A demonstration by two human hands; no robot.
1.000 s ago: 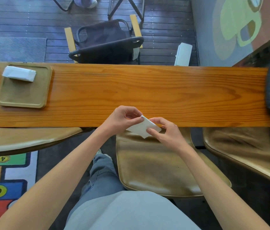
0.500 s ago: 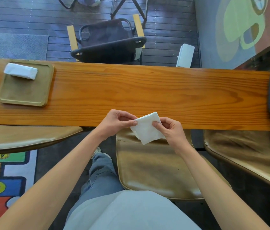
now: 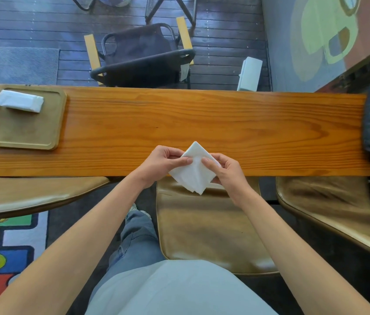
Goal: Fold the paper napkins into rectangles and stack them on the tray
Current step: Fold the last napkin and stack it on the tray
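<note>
Item: I am pinching one napkin (image 3: pixel 194 172) between left hand (image 3: pixel 164 161) and right hand (image 3: pixel 223 170) at the table's (image 3: pixel 224 123) six o'clock edge, folding unfinished, while a folded stack (image 3: pixel 19 101) is already sitting on the tray (image 3: pixel 27 133) at ten o'clock.

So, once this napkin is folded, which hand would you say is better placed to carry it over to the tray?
Probably the left hand: the tray, already holding folded napkins, sits far to the person's left, so the right hand would cross over. Both pinch the napkin now.
</note>
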